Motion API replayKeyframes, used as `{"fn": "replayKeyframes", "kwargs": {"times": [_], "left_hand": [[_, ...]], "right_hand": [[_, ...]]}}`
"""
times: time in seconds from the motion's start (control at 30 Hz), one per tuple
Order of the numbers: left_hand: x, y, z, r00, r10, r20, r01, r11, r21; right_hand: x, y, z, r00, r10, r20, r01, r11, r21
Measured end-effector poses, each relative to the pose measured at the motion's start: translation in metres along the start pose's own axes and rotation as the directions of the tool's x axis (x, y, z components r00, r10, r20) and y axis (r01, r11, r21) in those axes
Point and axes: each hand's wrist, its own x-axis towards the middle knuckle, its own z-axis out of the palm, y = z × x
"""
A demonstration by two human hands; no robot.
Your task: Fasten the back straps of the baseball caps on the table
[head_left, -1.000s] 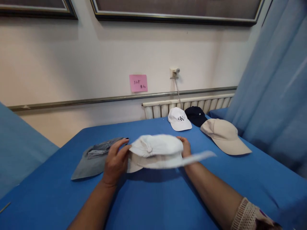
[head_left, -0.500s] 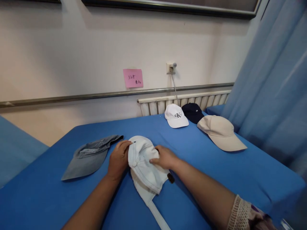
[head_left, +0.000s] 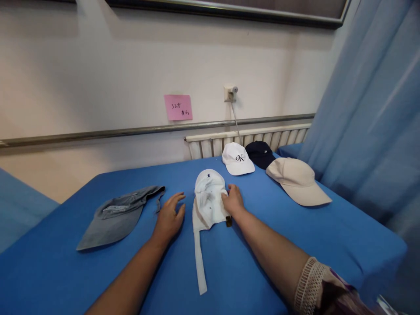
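Left hand [head_left: 169, 218] withdrawn from pale cap [head_left: 210, 201], hands apart, right [head_left: 232, 202] pinching its edge, thumb-covered, picture frame [head_left: 229, 11] cropped.

The strapped cap [head_left: 208, 199] is off-white with a small navy emblem. Left of it, the long-brimmed cap [head_left: 113, 218] is grey-blue. To its right, the lettered cap [head_left: 236, 158] is white with black letters, the small-logo cap [head_left: 259, 153] navy, the wide cap [head_left: 293, 177] plain beige. Under it, the worktop [head_left: 49, 275] is solid blue.

The bare left hand [head_left: 169, 218] is open, its fingers spread; the bare right hand [head_left: 233, 201] curls its thumb and fingers inward, both forearms reaching forward.
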Motion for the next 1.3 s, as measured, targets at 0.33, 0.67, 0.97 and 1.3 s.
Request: {"fn": "replayKeyframes", "kwargs": {"times": [0.33, 0.67, 0.97, 1.3], "left_hand": [[-0.005, 0.021, 0.003, 0.930, 0.142, 0.340, -0.124, 0.989, -0.075], [0.001, 0.020, 0.001, 0.936, 0.059, 0.346, -0.108, 0.987, 0.123], [0.001, -0.009, -0.020, 0.954, -0.183, 0.237, 0.120, 0.959, 0.257], [-0.017, 0.040, -0.023, 0.967, 0.121, 0.222, -0.122, 0.992, -0.008]], "right_hand": [[-0.014, -0.009, -0.001, 0.871, -0.280, 0.404, 0.353, 0.929, -0.116], [-0.003, 0.004, 0.000, 0.867, -0.172, 0.468, 0.202, 0.979, -0.014], [-0.037, -0.004, -0.057, 0.688, -0.336, 0.643, 0.458, 0.889, -0.025], [-0.041, -0.023, -0.065, 0.527, -0.360, 0.770, 0.731, 0.655, -0.194]]}}
